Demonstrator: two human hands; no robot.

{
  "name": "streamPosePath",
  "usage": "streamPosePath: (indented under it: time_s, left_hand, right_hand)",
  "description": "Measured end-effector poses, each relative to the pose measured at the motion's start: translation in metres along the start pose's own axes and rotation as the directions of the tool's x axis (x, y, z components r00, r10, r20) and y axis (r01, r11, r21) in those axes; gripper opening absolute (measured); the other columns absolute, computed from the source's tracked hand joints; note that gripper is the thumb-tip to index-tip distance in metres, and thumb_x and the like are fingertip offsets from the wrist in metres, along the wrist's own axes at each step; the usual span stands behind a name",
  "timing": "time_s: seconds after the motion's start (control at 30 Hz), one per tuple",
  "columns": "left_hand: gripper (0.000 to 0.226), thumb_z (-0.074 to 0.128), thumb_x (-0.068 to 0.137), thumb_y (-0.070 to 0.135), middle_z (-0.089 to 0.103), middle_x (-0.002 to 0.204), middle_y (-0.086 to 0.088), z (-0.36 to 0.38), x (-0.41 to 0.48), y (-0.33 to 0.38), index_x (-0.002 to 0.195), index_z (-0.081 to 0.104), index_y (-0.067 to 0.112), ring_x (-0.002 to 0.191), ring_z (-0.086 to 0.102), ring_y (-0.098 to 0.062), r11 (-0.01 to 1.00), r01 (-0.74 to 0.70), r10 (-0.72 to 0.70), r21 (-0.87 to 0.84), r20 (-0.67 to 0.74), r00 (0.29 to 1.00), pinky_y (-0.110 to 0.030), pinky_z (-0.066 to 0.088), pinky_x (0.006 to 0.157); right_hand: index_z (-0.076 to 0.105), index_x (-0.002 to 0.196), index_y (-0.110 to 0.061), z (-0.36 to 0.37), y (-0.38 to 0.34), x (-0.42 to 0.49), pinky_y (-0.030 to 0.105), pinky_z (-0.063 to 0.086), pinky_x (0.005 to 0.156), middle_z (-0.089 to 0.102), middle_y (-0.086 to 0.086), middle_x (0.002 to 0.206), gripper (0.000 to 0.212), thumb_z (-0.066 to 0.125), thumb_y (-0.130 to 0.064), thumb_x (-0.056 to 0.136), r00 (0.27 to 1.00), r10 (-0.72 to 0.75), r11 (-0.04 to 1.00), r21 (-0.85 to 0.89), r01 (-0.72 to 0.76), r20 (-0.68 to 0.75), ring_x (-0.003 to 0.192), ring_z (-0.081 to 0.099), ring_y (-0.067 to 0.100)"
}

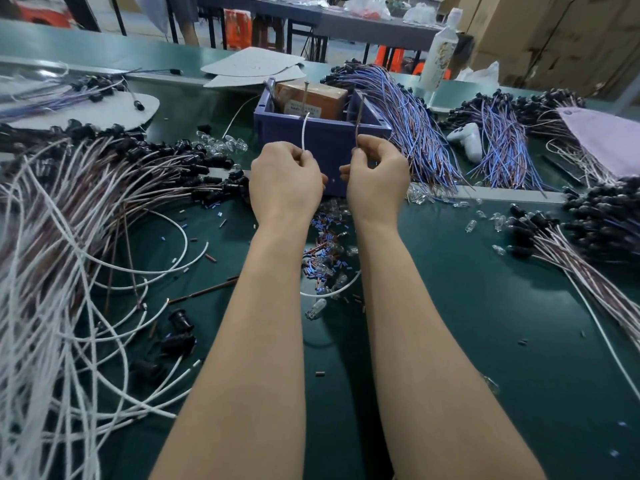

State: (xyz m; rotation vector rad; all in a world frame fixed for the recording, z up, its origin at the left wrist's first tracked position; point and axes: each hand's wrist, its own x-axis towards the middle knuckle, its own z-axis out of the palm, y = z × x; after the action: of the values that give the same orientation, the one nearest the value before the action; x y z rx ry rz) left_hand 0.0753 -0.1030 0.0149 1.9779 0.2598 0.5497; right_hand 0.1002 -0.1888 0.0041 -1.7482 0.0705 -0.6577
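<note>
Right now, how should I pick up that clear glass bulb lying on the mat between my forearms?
Probably pinch the clear bulb across its glass body from straight above: it lies on its side on the green mat, with its long sides exposed.

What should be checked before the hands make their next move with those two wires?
1. Grip of the left hand on the white wire: pinched, ok.
2. Grip of the right hand on the brown wire: pinched, ok.
3. Wires kept apart: both stand upright with a gap between them, ok.
4. Wire tips stripped: too small to see, cannot tell.
5. Wires free of the blue bin behind them: cannot tell.
6. Next part within reach: a glass bulb lies on the green table between the forearms, ok.
</note>
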Motion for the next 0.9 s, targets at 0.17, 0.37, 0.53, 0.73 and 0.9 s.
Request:
streamPosePath:
  time_s: [0.17,0.37,0.53,0.73,0.9]
  left_hand:
    - [0.029,0.047,0.095,0.019,0.070,0.067,0.002,0.0005,0.0001,-0.0005,0.069,0.059,0.018,0.070,0.069,-0.015,1.000,0.015,-0.016,-0.016,-0.036,0.999,-0.035,0.056,0.076]
    - [0.024,0.046,0.094,0.021,0.071,0.074,-0.005,0.0052,-0.0030,0.0012,0.082,0.064,0.010,0.072,0.069,-0.024,0.999,-0.035,0.029,-0.041,-0.143,0.989,-0.038,0.056,0.071]
    - [0.022,0.046,0.093,0.022,0.071,0.075,-0.006,0.0095,-0.0073,-0.0007,0.086,0.063,0.009,0.071,0.068,-0.024,0.994,-0.105,0.096,-0.039,-0.187,0.978,-0.038,0.055,0.071]
    - [0.024,0.046,0.094,0.019,0.071,0.072,-0.005,0.0091,-0.0002,-0.0079,0.079,0.062,0.009,0.073,0.069,-0.025,0.998,-0.055,0.053,-0.022,-0.100,0.994,-0.039,0.056,0.072]
    - [0.021,0.047,0.096,0.019,0.066,0.063,0.005,0.0089,-0.0019,-0.0070,0.082,0.060,0.012,0.064,0.068,-0.012,0.995,-0.097,0.096,-0.021,-0.051,0.994,-0.034,0.056,0.073]
  right_hand:
    - [0.062,0.111,-0.003,-0.0013,0.0006,0.0018,0.033,0.056,0.075,0.064,0.004,0.091,0.022,0.048,-0.003,0.094,1.000,-0.006,1.000,-0.002,0.006,-0.005,0.065,0.065,0.015]
    - [0.060,0.107,-0.006,-0.0019,0.0018,0.0018,0.028,0.056,0.068,0.057,-0.010,0.078,0.019,0.048,-0.002,0.094,1.000,0.013,0.999,0.044,-0.011,-0.026,0.059,0.062,0.011]
    - [0.060,0.107,-0.004,-0.0019,0.0008,0.0015,0.023,0.056,0.064,0.056,-0.012,0.077,0.019,0.047,-0.001,0.094,1.000,0.013,0.998,0.058,-0.011,-0.029,0.058,0.062,0.010]
    - [0.061,0.109,-0.003,-0.0012,-0.0007,0.0016,0.024,0.056,0.067,0.055,-0.013,0.078,0.020,0.048,-0.002,0.095,1.000,0.004,0.999,0.046,-0.004,-0.015,0.059,0.062,0.008]
    - [0.061,0.110,-0.002,-0.0016,-0.0010,0.0011,0.021,0.056,0.066,0.062,0.001,0.089,0.021,0.048,-0.002,0.095,1.000,-0.009,0.999,0.033,0.009,-0.009,0.060,0.062,0.007]
